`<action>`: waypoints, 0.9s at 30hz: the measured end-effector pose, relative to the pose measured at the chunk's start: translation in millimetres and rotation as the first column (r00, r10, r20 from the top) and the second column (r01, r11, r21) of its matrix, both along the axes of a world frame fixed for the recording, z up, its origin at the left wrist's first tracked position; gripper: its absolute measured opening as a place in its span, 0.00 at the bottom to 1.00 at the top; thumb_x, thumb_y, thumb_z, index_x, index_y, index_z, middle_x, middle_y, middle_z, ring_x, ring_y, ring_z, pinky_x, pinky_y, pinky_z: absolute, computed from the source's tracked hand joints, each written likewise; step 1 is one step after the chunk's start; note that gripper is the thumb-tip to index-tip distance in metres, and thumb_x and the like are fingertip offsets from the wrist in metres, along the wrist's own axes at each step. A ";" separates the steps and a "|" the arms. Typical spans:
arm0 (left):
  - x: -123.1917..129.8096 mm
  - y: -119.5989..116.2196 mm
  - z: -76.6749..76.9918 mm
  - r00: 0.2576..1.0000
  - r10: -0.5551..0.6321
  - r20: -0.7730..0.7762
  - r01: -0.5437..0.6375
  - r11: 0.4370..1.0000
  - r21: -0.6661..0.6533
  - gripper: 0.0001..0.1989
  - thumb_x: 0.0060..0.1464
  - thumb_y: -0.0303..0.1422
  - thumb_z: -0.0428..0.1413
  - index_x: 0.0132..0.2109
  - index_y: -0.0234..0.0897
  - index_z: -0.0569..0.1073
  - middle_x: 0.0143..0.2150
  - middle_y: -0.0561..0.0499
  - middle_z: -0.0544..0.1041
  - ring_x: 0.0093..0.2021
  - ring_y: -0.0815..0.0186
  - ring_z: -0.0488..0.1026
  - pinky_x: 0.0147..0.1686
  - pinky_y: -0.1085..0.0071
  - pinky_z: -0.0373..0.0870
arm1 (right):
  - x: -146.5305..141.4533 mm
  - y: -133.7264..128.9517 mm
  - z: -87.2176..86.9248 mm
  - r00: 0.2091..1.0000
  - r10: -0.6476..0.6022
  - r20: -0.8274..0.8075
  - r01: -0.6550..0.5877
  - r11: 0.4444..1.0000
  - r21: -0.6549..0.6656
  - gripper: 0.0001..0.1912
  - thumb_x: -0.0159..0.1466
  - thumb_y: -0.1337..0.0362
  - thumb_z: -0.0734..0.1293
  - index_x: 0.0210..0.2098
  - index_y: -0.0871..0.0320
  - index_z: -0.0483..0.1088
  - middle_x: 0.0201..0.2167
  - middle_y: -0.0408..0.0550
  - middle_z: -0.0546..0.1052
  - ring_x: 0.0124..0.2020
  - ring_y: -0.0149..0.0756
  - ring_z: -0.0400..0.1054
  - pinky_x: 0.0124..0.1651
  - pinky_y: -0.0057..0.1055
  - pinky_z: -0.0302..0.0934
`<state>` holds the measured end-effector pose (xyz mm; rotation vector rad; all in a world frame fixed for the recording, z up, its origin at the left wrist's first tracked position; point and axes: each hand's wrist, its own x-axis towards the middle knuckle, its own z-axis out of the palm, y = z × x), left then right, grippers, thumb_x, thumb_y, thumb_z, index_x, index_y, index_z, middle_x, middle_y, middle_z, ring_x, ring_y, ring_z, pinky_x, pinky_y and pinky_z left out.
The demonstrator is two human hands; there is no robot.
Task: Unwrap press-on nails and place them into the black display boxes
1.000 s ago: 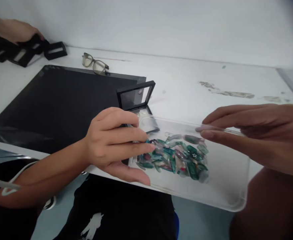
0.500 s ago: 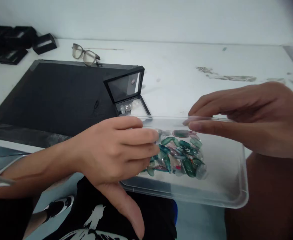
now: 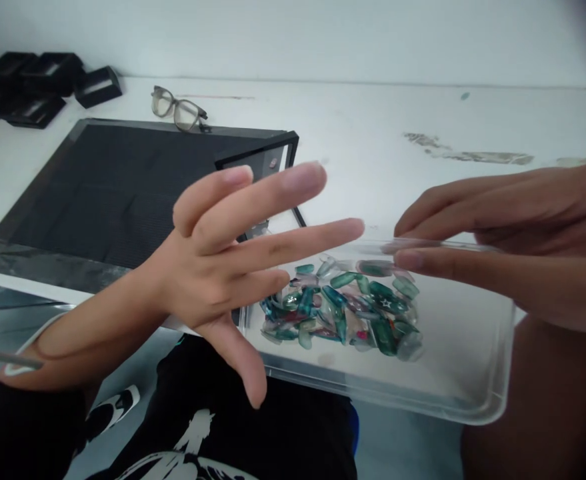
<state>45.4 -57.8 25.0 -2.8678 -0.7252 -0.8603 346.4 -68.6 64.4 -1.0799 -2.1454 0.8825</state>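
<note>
Fingers spread and nothing between them, my left hand [image 3: 223, 267] hovers over the left end of a clear plastic box [image 3: 465, 333]. Inside the box lies a loose heap of green, teal and clear press-on nails [image 3: 340, 307], one with a white star. My right hand [image 3: 513, 233] pinches the box's far rim, thumb on the near side and fingers behind. Past my left hand a black-framed display case [image 3: 293, 150] stands with its lid raised. My left hand hides most of that case.
A large black mat [image 3: 107, 180] covers the left of the white table [image 3: 353, 133]. Eyeglasses [image 3: 177, 110] rest at its far edge. Several small black boxes [image 3: 53, 73] are piled at the back left. The plastic box overhangs the table's near edge, above my lap.
My left hand has lifted off the nails, and its fingers have spread apart. More of the heap's left side shows now. My right hand stays on the rim, and the view has shifted slightly.
</note>
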 end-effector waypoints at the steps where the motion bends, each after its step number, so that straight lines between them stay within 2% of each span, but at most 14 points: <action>1: -1.7 2.9 0.5 0.998 -0.064 -0.010 0.064 0.998 0.017 0.31 0.63 0.61 0.40 0.55 0.47 0.74 0.51 0.58 0.80 0.64 0.51 0.69 0.67 0.49 0.64 | -0.3 0.4 -0.7 1.000 0.006 -0.001 -0.006 1.000 0.002 0.07 0.62 0.57 0.74 0.28 0.46 0.79 0.30 0.42 0.80 0.27 0.33 0.72 0.24 0.34 0.63; 3: -6.7 8.8 -1.1 0.985 -0.174 -0.003 0.174 0.983 0.059 0.30 0.63 0.60 0.41 0.53 0.48 0.74 0.52 0.59 0.80 0.64 0.51 0.69 0.68 0.48 0.63 | -0.5 1.3 -1.8 1.000 0.006 -0.002 -0.006 1.000 -0.007 0.08 0.63 0.56 0.74 0.28 0.47 0.79 0.29 0.42 0.81 0.27 0.32 0.72 0.25 0.34 0.63; 4: -9.6 11.6 -3.3 0.981 -0.193 0.022 0.191 0.979 0.076 0.28 0.63 0.60 0.42 0.52 0.49 0.74 0.52 0.59 0.80 0.64 0.52 0.69 0.68 0.48 0.62 | -0.4 1.8 -2.2 1.000 0.001 -0.006 -0.001 1.000 -0.010 0.08 0.63 0.55 0.74 0.27 0.47 0.79 0.29 0.42 0.81 0.27 0.32 0.73 0.25 0.34 0.64; 9: -17.8 20.1 -10.8 0.982 -0.107 0.154 0.098 0.993 0.062 0.20 0.61 0.57 0.50 0.45 0.51 0.75 0.47 0.59 0.82 0.62 0.54 0.71 0.67 0.52 0.64 | 3.3 3.9 -4.6 1.000 -0.014 -0.004 0.014 1.000 -0.001 0.06 0.61 0.56 0.75 0.28 0.46 0.80 0.32 0.42 0.81 0.29 0.34 0.74 0.27 0.35 0.65; 13: -7.1 16.4 4.6 0.979 -0.186 0.084 0.177 0.979 0.104 0.23 0.58 0.60 0.50 0.37 0.48 0.74 0.46 0.59 0.83 0.60 0.54 0.73 0.64 0.53 0.67 | 7.2 4.6 -6.5 1.000 0.006 0.014 -0.006 1.000 0.008 0.03 0.61 0.60 0.75 0.30 0.44 0.80 0.32 0.42 0.81 0.29 0.35 0.74 0.27 0.37 0.65; 16: -0.8 12.3 14.0 0.977 -0.202 0.069 0.193 0.973 0.125 0.26 0.57 0.63 0.49 0.35 0.46 0.73 0.47 0.59 0.83 0.61 0.54 0.72 0.66 0.53 0.66 | 7.4 4.7 -6.8 1.000 -0.005 0.018 0.005 1.000 0.014 0.04 0.60 0.60 0.75 0.29 0.44 0.80 0.32 0.43 0.81 0.28 0.36 0.74 0.26 0.37 0.64; 21: -5.4 11.1 9.8 0.974 -0.220 -0.059 0.228 0.946 0.232 0.29 0.57 0.63 0.48 0.34 0.42 0.73 0.52 0.56 0.80 0.65 0.50 0.68 0.63 0.51 0.68 | 4.4 4.6 -8.9 1.000 -0.005 0.031 0.005 1.000 0.019 0.03 0.60 0.61 0.76 0.30 0.45 0.80 0.33 0.42 0.81 0.30 0.35 0.73 0.27 0.37 0.63; 24: -7.2 9.3 6.8 0.979 -0.176 -0.106 0.199 0.939 0.280 0.30 0.54 0.64 0.50 0.32 0.41 0.73 0.56 0.54 0.78 0.67 0.47 0.66 0.63 0.49 0.69 | 3.0 3.5 -10.8 0.999 -0.012 0.031 0.011 0.999 0.035 0.03 0.60 0.60 0.76 0.31 0.44 0.80 0.34 0.41 0.81 0.31 0.34 0.73 0.28 0.36 0.63; 27: -5.7 7.9 5.4 0.981 -0.132 -0.141 0.168 0.946 0.276 0.33 0.58 0.64 0.45 0.34 0.38 0.74 0.60 0.53 0.75 0.68 0.46 0.65 0.63 0.50 0.67 | 3.5 2.3 -11.9 0.999 -0.006 0.035 0.004 0.998 0.067 0.02 0.61 0.60 0.75 0.31 0.44 0.80 0.33 0.40 0.81 0.31 0.33 0.73 0.27 0.35 0.63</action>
